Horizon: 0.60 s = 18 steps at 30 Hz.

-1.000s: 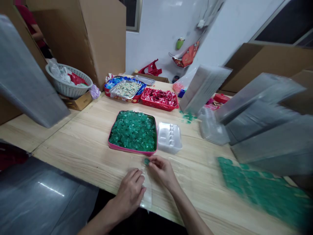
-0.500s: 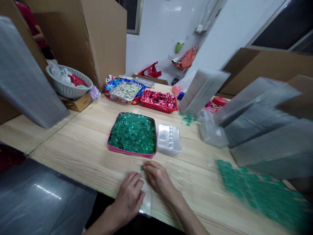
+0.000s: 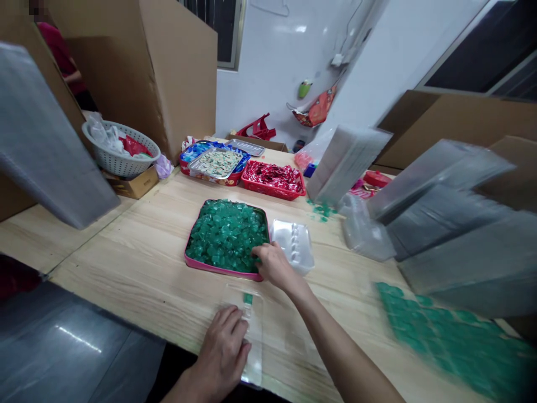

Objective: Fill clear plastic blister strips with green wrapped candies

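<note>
1. Your left hand [image 3: 224,347], thumb apart from fingers, rests on the clear plastic tray [image 3: 255,358], near centre;
2. your right hand [image 3: 274,264] dips into the pink rectangular tin [image 3: 222,269] of green pieces [image 3: 224,232]; its fingers' hold, I cannot tell.

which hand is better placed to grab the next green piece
Probably the right hand: its fingers already reach into the pink-rimmed tray of green pieces, while the left hand rests on the clear plastic tray.
</note>
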Motion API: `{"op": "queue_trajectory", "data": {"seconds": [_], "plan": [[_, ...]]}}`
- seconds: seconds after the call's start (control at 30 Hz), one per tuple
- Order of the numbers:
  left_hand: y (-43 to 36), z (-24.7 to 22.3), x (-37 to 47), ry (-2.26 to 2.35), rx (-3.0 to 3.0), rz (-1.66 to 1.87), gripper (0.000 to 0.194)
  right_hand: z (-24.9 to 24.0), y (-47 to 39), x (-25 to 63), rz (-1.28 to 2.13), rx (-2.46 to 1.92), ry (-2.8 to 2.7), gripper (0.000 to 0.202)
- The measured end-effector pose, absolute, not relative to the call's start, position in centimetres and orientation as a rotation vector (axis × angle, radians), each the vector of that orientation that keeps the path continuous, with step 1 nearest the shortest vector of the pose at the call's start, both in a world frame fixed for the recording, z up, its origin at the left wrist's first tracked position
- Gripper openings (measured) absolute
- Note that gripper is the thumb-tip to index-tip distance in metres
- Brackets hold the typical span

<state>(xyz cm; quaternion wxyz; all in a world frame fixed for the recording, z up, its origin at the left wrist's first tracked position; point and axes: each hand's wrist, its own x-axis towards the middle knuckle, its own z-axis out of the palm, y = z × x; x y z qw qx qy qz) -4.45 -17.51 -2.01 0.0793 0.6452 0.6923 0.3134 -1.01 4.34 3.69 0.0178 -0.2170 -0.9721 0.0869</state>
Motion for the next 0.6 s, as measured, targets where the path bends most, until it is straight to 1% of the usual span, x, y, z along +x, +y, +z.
{"op": "queue_trajectory", "data": {"seconds": [0.1, 0.23, 0.3, 0.4, 0.6], "plan": [[-17.5, -2.0, -4.5, 2.062, 1.923, 0.932, 0.024, 3.2, 4.4, -0.2, 0.513, -0.634, -2.803, 0.017], [-17.6, -1.7, -4.4, 2.062, 1.883, 0.963, 0.026, 3.6, 3.0, 2.5, 1.014, -0.528, -2.470, 0.014], [-17.6, -1.5, -4.5, 2.052, 1.854, 0.990, 0.025, 3.9, 1.5, 4.0, 1.143, -0.443, -2.424, 0.015], [-17.7, -1.3, -4.5, 2.030, 1.814, 1.033, 0.021, 3.5, -0.9, 5.6, 1.141, -0.407, -2.516, 0.018], [-17.8, -1.4, -4.5, 2.016, 1.808, 1.059, 0.014, 1.2, -3.5, 5.9, 0.955, -0.441, -2.716, 0.021]]}}
